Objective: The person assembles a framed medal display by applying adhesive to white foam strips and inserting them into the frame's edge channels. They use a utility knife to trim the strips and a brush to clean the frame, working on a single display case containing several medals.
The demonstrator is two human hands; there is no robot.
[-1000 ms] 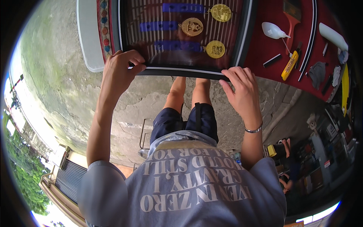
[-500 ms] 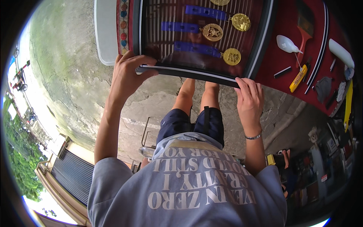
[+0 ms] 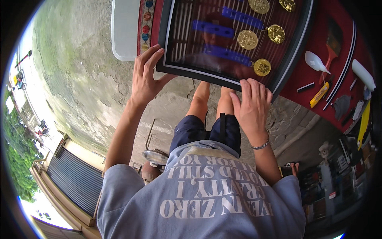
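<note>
A black display frame (image 3: 207,79) with a glass front and a thin white inner line fills the top middle of the view. Behind its glass lie several gold medals (image 3: 247,39) on blue ribbons (image 3: 213,28). My left hand (image 3: 146,77) holds the frame's near left corner, fingers on the border and thumb lower down by the near edge. My right hand (image 3: 254,101) curls its fingers over the near edge toward the right corner, its thumb below the edge. The frame's far side is cut off by the view.
On the red tabletop (image 3: 304,85) at right lie a yellow cutter (image 3: 319,95), a white oval-headed tool (image 3: 315,61), a brush (image 3: 333,42), a black-and-white strip (image 3: 345,65) and dark scraps (image 3: 341,105). A pale grey panel (image 3: 123,32) and a beaded red band (image 3: 146,28) are at left.
My right hand has slid left along the near edge. My left fingers have shifted from pinching at the edge onto the corner's border. The near white line now meets the left one at the corner.
</note>
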